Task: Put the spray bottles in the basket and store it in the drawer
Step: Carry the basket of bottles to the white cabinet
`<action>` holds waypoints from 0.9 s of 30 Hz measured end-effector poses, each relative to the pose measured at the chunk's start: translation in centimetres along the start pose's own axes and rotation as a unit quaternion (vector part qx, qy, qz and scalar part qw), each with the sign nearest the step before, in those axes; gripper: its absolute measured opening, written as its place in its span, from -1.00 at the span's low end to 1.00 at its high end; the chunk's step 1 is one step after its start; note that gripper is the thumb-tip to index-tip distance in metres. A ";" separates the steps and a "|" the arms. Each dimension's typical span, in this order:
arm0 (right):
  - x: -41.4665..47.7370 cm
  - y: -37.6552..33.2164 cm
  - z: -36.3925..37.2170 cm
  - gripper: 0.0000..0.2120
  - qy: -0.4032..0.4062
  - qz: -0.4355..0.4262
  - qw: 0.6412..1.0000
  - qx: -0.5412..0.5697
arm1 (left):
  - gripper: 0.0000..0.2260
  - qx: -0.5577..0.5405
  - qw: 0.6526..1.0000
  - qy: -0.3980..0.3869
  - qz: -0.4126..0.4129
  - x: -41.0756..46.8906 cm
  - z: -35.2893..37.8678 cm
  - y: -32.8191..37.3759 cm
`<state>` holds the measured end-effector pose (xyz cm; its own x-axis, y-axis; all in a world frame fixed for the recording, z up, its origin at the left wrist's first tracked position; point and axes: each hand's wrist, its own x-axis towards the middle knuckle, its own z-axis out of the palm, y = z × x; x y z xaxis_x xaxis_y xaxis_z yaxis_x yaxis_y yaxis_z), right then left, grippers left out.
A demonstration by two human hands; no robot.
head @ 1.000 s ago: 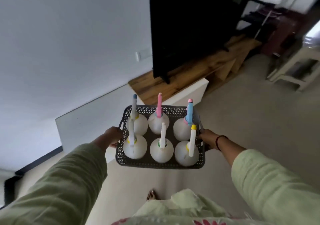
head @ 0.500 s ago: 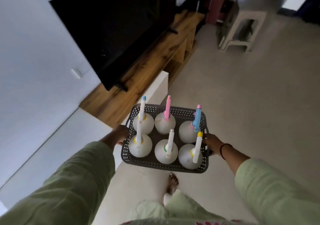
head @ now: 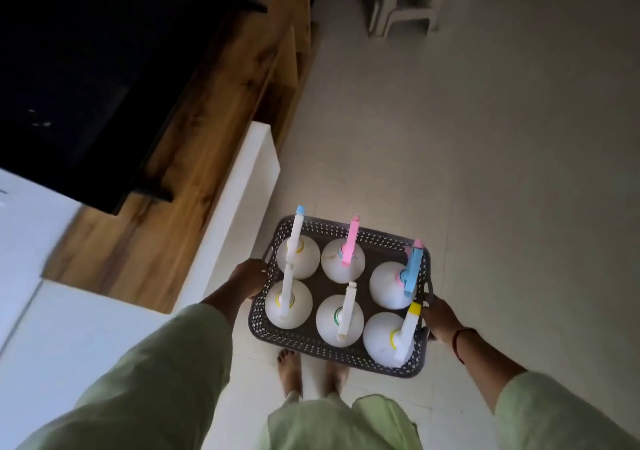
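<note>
A dark grey perforated basket (head: 313, 345) hangs in the air over the floor, level and carried between both hands. Several white round spray bottles stand upright in it in two rows, among them one with a pink nozzle (head: 349, 245) and one with a blue trigger (head: 412, 269). My left hand (head: 247, 278) grips the basket's left handle. My right hand (head: 441, 320) grips its right handle; a red thread circles that wrist. No drawer shows as open.
A white cabinet (head: 239, 186) and a wooden TV unit (head: 194, 159) with a black television (head: 79, 79) run along the left. A white plastic stool (head: 401, 3) stands at the top. Pale tiled floor (head: 485, 172) stretches to the right. My bare feet (head: 291, 373) are below the basket.
The view has swung down and to the right along the TV unit, and the television has slid to the upper left. The basket stays held by both hands.
</note>
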<state>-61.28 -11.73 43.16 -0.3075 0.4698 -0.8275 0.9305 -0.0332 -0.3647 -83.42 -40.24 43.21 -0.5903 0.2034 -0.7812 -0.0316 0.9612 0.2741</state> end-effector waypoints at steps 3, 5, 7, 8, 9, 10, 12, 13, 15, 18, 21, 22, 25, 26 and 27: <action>4.4 1.3 2.1 -0.69 0.017 0.025 1.000 0.000 | -0.65 0.028 0.999 0.001 0.015 5.7 2.3 -0.8; 7.8 2.2 3.8 -0.67 0.015 0.038 0.999 0.004 | -0.67 0.008 1.000 0.007 -0.001 9.4 4.2 -1.8; 12.2 3.3 5.7 -0.65 0.016 0.044 0.999 0.000 | -0.68 -0.013 1.000 0.014 -0.014 13.5 6.6 -3.1; 14.4 3.8 6.8 -0.64 0.022 0.047 0.999 0.001 | -0.69 -0.019 1.000 0.016 -0.017 15.5 8.0 -3.7; 16.4 4.3 7.6 -0.63 0.029 0.045 0.999 0.001 | -0.70 -0.026 0.999 0.019 -0.021 17.2 9.0 -4.2; 18.8 5.0 8.9 -0.62 0.034 0.044 0.998 -0.001 | -0.70 -0.031 0.999 0.020 -0.024 19.3 10.5 -4.9; 23.7 6.4 11.4 -0.60 0.037 0.032 0.999 -0.011 | -0.71 -0.038 0.998 0.025 -0.031 23.7 13.3 -6.3; 26.1 7.1 12.6 -0.60 0.040 0.030 0.999 -0.011 | -0.71 -0.042 0.998 0.025 -0.033 25.9 14.6 -7.0; 30.6 8.2 14.9 -0.60 0.042 0.024 0.999 -0.012 | -0.71 -0.050 0.998 0.030 -0.037 29.9 16.9 -8.3; 37.0 9.9 18.3 -0.60 0.037 0.013 0.999 -0.014 | -0.70 -0.048 0.997 0.037 -0.039 35.5 19.9 -10.3; 41.3 11.2 21.1 -0.62 0.026 0.017 0.999 -0.008 | -0.69 -0.046 0.997 0.040 -0.044 39.7 21.8 -12.0; 42.5 11.4 21.8 -0.62 0.023 0.018 1.000 -0.008 | -0.69 -0.041 0.997 0.039 -0.044 40.8 22.2 -12.6; 44.8 11.8 23.7 -0.62 0.019 0.021 1.000 -0.011 | -0.69 -0.020 0.998 0.036 -0.048 43.1 23.3 -13.9; 45.4 11.9 24.2 -0.63 0.021 0.018 0.999 -0.017 | -0.69 -0.023 0.998 0.037 -0.052 43.7 23.6 -14.3; 45.7 12.0 24.7 -0.65 0.025 0.011 0.999 -0.029 | -0.68 -0.033 0.997 0.040 -0.054 44.1 24.0 -14.6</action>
<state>-69.11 -12.40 -9.58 -0.2769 0.5135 -0.8122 0.9476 0.0057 -0.3195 -89.62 -40.88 -8.70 -0.6436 0.0821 -0.7609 -0.1487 0.9619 0.2295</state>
